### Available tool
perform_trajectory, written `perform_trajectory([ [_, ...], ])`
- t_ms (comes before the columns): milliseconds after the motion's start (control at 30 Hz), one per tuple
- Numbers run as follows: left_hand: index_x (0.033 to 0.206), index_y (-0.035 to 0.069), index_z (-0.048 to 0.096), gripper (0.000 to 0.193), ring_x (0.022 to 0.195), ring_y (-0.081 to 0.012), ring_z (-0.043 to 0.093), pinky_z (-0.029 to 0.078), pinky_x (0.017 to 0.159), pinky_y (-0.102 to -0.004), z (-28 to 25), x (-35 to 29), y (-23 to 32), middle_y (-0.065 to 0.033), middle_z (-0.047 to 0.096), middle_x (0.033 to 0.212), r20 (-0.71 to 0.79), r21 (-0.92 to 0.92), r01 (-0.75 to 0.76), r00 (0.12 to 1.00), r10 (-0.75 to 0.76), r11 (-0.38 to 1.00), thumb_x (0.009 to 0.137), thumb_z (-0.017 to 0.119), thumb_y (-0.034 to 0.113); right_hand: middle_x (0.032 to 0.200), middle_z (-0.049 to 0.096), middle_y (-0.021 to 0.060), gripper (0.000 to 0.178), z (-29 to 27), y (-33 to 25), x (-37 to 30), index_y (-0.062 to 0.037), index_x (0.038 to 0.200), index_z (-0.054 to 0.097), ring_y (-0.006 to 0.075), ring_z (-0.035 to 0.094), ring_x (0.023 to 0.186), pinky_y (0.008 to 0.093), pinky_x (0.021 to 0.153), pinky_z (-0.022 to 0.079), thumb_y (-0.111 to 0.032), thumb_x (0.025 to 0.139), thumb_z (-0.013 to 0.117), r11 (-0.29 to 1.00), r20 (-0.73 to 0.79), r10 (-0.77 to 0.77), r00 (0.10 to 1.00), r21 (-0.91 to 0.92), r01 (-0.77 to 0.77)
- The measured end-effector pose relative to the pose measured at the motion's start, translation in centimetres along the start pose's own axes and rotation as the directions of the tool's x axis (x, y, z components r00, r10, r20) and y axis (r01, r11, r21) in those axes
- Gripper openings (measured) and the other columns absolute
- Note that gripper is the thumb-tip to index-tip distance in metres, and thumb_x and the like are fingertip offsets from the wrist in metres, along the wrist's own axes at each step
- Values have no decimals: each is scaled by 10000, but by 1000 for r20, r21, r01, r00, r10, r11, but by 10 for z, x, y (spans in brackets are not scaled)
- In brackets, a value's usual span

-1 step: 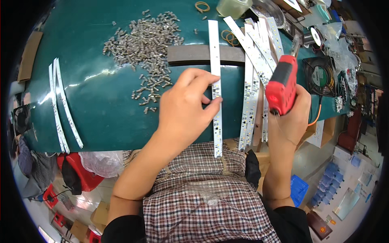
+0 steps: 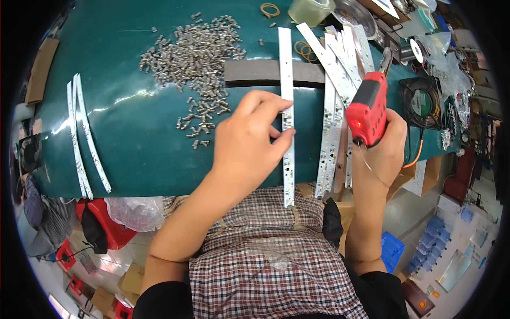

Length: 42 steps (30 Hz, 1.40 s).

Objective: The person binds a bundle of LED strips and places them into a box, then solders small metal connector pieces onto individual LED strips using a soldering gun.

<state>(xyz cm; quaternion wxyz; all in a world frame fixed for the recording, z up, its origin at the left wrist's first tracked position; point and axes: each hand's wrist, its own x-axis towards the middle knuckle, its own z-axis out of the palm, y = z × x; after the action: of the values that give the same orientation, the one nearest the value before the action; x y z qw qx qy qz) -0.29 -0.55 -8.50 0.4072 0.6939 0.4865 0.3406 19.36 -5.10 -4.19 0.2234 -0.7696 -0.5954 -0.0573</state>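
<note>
My left hand [image 2: 247, 135] pinches the edges of a long white LED strip board [image 2: 287, 159] between thumb and fingers. The board stands lengthwise in front of me, its upper part over a grey bar [image 2: 249, 72] and its near end past the table edge. My right hand [image 2: 385, 154] is closed round a red and black soldering gun [image 2: 369, 109], with its nose pointing away from me. A thin wire hangs from the gun's back. Below and beside the gun lie several more LED strip boards [image 2: 328, 143], partly overlapping and partly hidden by it.
Small metal pieces [image 2: 196, 56] form a heap on the green table [image 2: 143, 159]. Two LED strips [image 2: 87, 133] lie at the left. Rubber bands [image 2: 304, 50], a clear tub [image 2: 309, 10], a wire spool [image 2: 413, 51] and a black fan [image 2: 422, 103] stand around the far and right sides.
The whole scene sits slightly farther right in the picture. Against the boards, the soldering gun has moved a little left. Both holds look the same.
</note>
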Motion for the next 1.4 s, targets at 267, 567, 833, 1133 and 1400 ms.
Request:
perform_trajectory([
  [267,1129,23,661,365,736,-139,703,570,616,-231,-9,-1,8,-96,594,1165,-23,-147,40,999,-44,988,777,735,-41,1008,622,117,439,1,8,12,-16,1146,551,251,622,898,341,813,489,-20,763,765,999,-31,3,1000,-31,-4],
  [567,1224,52,636,367,681,-27,568,412,594,-180,-188,-23,-35,-9,674,760,-330,79,349,893,-306,934,864,666,-13,943,595,36,453,-47,29,-4,18,1205,533,107,586,836,257,777,486,99,805,729,881,-159,271,949,437,-179],
  [833,1187,105,661,373,631,-103,578,463,658,-254,-255,-51,-85,-45,662,833,-442,550,452,871,-215,702,822,707,49,1140,534,94,545,-92,39,-10,54,1342,429,139,534,1013,272,892,457,129,840,628,559,-93,372,924,817,-143],
  [1133,945,60,731,123,661,-152,557,453,630,-273,-133,-13,-42,-56,631,809,-204,554,17,972,116,833,834,733,114,1045,495,88,476,-83,-17,-25,10,1261,422,118,513,884,210,726,452,41,833,629,487,131,378,917,814,-317],
  [1400,803,92,707,95,756,-237,613,500,668,-357,-104,3,-46,-37,601,775,-171,677,-106,940,295,728,743,768,133,1036,487,75,558,-77,-23,-33,-16,1252,445,140,483,942,282,900,393,52,760,700,492,149,366,919,807,-327],
])
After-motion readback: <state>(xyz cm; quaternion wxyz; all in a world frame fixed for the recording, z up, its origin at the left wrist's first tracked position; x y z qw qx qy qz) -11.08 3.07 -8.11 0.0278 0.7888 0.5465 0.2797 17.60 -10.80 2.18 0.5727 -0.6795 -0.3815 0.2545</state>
